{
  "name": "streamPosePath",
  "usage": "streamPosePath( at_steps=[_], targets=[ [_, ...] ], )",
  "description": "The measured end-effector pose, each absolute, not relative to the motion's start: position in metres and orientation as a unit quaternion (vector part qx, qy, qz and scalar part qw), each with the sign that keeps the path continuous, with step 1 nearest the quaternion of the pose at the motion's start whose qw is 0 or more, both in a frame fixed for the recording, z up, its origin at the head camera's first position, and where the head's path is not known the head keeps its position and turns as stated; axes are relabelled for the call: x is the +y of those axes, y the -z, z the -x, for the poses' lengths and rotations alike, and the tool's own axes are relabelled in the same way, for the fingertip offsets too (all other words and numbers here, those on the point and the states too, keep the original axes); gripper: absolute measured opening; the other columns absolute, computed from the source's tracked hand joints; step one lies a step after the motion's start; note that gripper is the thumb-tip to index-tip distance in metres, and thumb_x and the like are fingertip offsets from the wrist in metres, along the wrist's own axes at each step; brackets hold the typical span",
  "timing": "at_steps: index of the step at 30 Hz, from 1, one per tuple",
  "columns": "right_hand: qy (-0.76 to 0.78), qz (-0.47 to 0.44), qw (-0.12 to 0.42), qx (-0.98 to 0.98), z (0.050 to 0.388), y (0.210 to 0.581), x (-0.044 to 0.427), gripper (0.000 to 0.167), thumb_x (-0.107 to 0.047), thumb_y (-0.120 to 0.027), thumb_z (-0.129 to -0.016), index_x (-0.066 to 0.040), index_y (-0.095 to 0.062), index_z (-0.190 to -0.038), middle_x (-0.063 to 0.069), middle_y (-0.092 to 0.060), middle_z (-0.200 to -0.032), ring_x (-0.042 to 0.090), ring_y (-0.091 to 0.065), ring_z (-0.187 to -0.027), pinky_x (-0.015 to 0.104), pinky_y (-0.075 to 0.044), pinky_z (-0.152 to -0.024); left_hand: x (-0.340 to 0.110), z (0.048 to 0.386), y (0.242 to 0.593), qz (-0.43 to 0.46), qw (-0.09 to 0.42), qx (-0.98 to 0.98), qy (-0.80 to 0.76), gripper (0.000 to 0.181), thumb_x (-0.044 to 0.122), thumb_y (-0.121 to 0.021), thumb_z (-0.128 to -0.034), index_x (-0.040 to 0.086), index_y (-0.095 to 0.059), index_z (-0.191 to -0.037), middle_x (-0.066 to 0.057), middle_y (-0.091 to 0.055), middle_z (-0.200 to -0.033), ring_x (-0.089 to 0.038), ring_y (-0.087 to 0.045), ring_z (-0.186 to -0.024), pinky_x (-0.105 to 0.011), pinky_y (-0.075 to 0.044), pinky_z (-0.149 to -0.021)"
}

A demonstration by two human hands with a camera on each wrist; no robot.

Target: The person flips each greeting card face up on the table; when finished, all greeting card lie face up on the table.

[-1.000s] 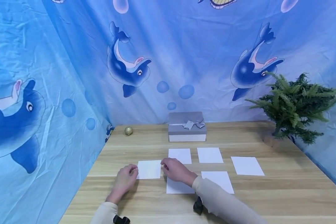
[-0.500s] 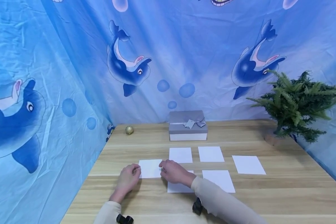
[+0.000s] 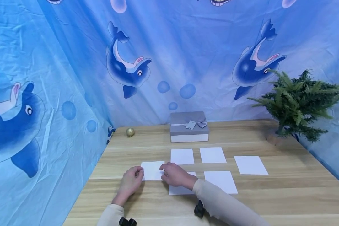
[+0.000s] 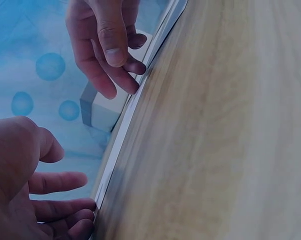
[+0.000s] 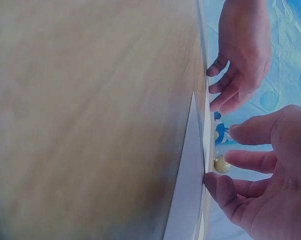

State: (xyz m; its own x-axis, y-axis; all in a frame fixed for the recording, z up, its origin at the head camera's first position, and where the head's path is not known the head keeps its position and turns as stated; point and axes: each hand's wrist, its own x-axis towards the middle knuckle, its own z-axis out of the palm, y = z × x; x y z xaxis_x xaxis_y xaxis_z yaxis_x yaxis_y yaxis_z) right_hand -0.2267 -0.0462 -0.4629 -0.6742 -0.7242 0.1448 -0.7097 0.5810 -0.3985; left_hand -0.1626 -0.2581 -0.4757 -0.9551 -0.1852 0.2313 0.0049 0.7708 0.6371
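Observation:
A white paper sheet [image 3: 152, 170] lies flat on the wooden table between both hands. At its left edge is my left hand [image 3: 131, 180], its fingers loosely bent; the left wrist view puts its lower fingertips [image 4: 85, 204] against the paper's edge, with the thumb apart from them. My right hand [image 3: 175, 174] is at the sheet's right edge and partly covers another white sheet [image 3: 183, 189] nearer the front. In the right wrist view its thumb stands off from the fingers, and a lower fingertip [image 5: 210, 179] touches down beside a paper edge. Neither hand pinches anything.
More white sheets lie to the right: one behind the right hand [image 3: 182, 156], a back one [image 3: 213, 155], a front one [image 3: 221, 182] and a far-right one [image 3: 250, 165]. Behind stand a grey gift box [image 3: 189, 127], a gold ball [image 3: 130, 132] and an artificial pine [image 3: 299, 105].
My left hand has shifted a little to the right, and the sheet between the hands has slid slightly the same way. My right hand has barely moved. The head view has tilted slightly.

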Motion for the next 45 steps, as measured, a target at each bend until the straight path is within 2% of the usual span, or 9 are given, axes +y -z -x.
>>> streamPosePath(
  at_steps=[8,15,22,28,34,41,45],
  targets=[
    [0.221,0.411,0.02,0.884,0.225,0.462,-0.047,0.032,-0.018,-0.068,-0.089,-0.006,-0.066,-0.118,-0.004,-0.057,-0.082,0.009,-0.053,-0.082,0.022,-0.05,-0.075,-0.257,0.162,0.478,-0.044,0.167,-0.927,0.333,0.023,0.015,-0.058,-0.0911,0.0,-0.07,-0.104,-0.014,-0.069,-0.099,-0.034,-0.064,-0.096,-0.05,-0.052,-0.085],
    [0.219,0.413,0.018,0.884,0.226,0.463,-0.046,0.032,-0.019,-0.067,-0.089,-0.006,-0.065,-0.119,-0.004,-0.057,-0.082,0.008,-0.053,-0.08,0.022,-0.05,-0.074,-0.258,0.163,0.477,-0.055,0.135,-0.927,0.346,0.023,0.016,-0.057,-0.0942,0.002,-0.069,-0.108,-0.017,-0.067,-0.106,-0.035,-0.063,-0.101,-0.051,-0.05,-0.09],
    [0.219,0.421,0.016,0.88,0.226,0.462,-0.046,0.029,-0.019,-0.066,-0.09,-0.007,-0.066,-0.116,-0.004,-0.059,-0.081,0.007,-0.054,-0.077,0.024,-0.05,-0.077,-0.259,0.164,0.477,-0.072,0.121,-0.92,0.365,0.022,0.018,-0.057,-0.0957,0.005,-0.07,-0.109,-0.012,-0.068,-0.103,-0.029,-0.063,-0.098,-0.048,-0.051,-0.088],
    [0.237,0.42,0.013,0.876,0.224,0.46,-0.046,0.022,-0.016,-0.066,-0.09,-0.008,-0.067,-0.11,-0.003,-0.063,-0.084,0.006,-0.057,-0.077,0.022,-0.05,-0.073,-0.259,0.163,0.475,-0.077,0.14,-0.915,0.371,0.021,0.016,-0.056,-0.0949,0.005,-0.071,-0.104,-0.01,-0.069,-0.099,-0.025,-0.063,-0.092,-0.045,-0.052,-0.085],
    [0.27,0.412,0.01,0.87,0.224,0.457,-0.048,0.017,-0.011,-0.066,-0.09,-0.008,-0.068,-0.107,-0.003,-0.063,-0.086,0.006,-0.056,-0.08,0.019,-0.049,-0.07,-0.264,0.162,0.473,-0.083,0.161,-0.905,0.385,0.021,0.014,-0.055,-0.096,0.004,-0.07,-0.107,-0.016,-0.068,-0.11,-0.031,-0.065,-0.099,-0.048,-0.053,-0.089],
    [0.292,0.416,-0.014,0.861,0.222,0.454,-0.048,0.02,-0.005,-0.063,-0.089,-0.009,-0.067,-0.108,0.001,-0.064,-0.096,0.009,-0.059,-0.088,0.019,-0.052,-0.075,-0.268,0.16,0.468,-0.094,0.179,-0.891,0.407,0.022,0.014,-0.054,-0.0965,0.003,-0.069,-0.109,-0.014,-0.069,-0.109,-0.027,-0.067,-0.095,-0.036,-0.056,-0.078],
    [0.319,0.404,-0.022,0.857,0.222,0.452,-0.047,0.02,-0.002,-0.062,-0.089,-0.008,-0.067,-0.107,0.004,-0.065,-0.104,0.013,-0.064,-0.094,0.021,-0.053,-0.08,-0.268,0.159,0.465,-0.095,0.198,-0.881,0.419,0.019,0.013,-0.055,-0.0964,0.005,-0.071,-0.105,-0.013,-0.068,-0.107,-0.026,-0.065,-0.094,-0.032,-0.054,-0.076]
  ],
)
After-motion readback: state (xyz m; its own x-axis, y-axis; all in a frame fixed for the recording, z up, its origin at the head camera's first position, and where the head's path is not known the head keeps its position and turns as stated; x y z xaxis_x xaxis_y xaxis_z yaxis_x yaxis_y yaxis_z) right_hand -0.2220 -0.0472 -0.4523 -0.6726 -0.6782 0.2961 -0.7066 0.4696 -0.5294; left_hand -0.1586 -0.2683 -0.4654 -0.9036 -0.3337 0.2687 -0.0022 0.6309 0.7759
